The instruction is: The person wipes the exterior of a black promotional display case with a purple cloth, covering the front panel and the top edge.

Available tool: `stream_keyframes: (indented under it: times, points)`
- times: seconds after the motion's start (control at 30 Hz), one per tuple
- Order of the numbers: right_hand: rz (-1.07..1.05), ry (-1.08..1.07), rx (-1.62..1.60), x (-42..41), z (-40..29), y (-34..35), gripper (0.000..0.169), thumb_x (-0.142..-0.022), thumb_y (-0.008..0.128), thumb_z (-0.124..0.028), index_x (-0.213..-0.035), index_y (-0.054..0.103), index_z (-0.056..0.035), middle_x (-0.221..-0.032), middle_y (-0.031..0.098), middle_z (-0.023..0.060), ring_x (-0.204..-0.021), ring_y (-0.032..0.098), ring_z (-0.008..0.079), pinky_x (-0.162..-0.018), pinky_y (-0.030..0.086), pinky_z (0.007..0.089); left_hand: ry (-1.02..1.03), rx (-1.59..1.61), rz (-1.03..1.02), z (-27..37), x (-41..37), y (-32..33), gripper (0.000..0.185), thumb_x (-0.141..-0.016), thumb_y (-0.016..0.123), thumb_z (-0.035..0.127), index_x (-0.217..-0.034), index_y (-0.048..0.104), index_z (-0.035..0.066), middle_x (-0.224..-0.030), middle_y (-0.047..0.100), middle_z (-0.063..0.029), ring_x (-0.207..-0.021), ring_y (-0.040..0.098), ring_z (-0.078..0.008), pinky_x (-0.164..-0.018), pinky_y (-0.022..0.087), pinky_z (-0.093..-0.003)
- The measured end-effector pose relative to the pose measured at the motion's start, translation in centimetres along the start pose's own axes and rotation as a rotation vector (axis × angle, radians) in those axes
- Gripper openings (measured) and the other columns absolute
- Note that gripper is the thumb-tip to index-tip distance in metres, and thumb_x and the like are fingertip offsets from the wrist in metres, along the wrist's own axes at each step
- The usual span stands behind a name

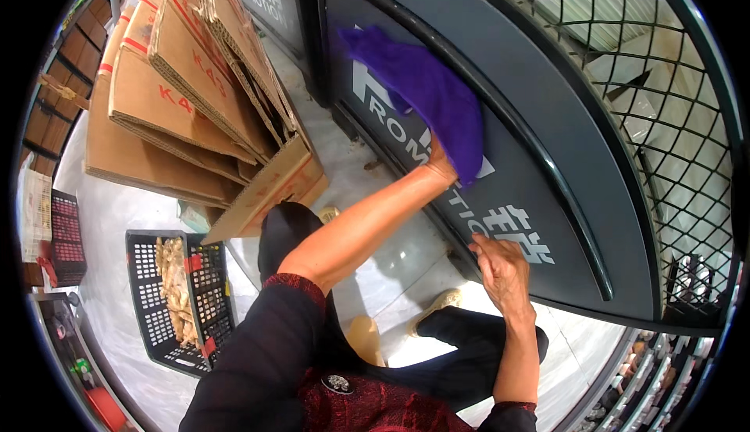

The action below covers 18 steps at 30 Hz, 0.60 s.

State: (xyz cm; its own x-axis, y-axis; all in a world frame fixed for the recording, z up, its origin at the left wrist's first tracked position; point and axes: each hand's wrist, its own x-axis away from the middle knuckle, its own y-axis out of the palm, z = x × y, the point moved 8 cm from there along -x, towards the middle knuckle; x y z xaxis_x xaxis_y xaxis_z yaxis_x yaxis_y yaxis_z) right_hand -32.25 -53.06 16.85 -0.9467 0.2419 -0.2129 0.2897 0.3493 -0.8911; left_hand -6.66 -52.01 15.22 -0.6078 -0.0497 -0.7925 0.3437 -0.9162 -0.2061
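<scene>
A purple cloth (433, 92) lies against a dark grey panel (562, 238) that bears large white lettering. My left hand (440, 159) is mostly covered by the cloth and presses it to the panel; the fingers are hidden beneath it. Lower down, close to the panel's white characters, my right hand (501, 265) holds nothing visible, its fingers loosely bent and partly apart. A curved black rail (527, 139) runs across the panel beyond both hands.
Flattened cardboard boxes (187, 98) stand in a carton (275, 186) on the left. Below them, a black plastic crate (170, 303) holds ginger roots (176, 291). Black wire mesh (662, 86) rises above the panel. A yellowish stool (364, 338) is between my legs. A person's legs show at the far top left.
</scene>
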Motion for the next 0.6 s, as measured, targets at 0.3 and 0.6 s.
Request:
stream_keyframes:
  times: [0.3, 0.6]
  points:
    - [-0.012, -0.067, -0.053, -2.0, -1.8, 1.1, 0.025, -0.083, 0.062, 0.0, -0.108, 0.067, -0.0017, -0.086, 0.072, 0.0073, -0.08, 0.064, 0.0257, -0.078, 0.049, 0.037, -0.589, 1.868, -0.154, -16.5, 3.8, 10.5, 0.053, -0.104, 0.036, 0.04, -0.148, 0.032, 0.011, -0.145, 0.041, -0.0021, -0.131, 0.04, -0.0173, -0.114, 0.024, -0.0307]
    - [-0.029, -0.011, 0.009, -0.6, -0.1, 0.2, 0.025, -0.083, 0.065, -0.003, -0.108, 0.066, -0.003, -0.085, 0.068, 0.0082, -0.08, 0.063, 0.0263, -0.079, 0.047, 0.0381, -0.435, 0.922, -0.482, -9.1, 2.4, 5.0, 0.053, -0.101, 0.045, 0.03, -0.147, 0.032, 0.006, -0.149, 0.037, -0.0102, -0.138, 0.034, -0.0179, -0.117, 0.019, -0.0323]
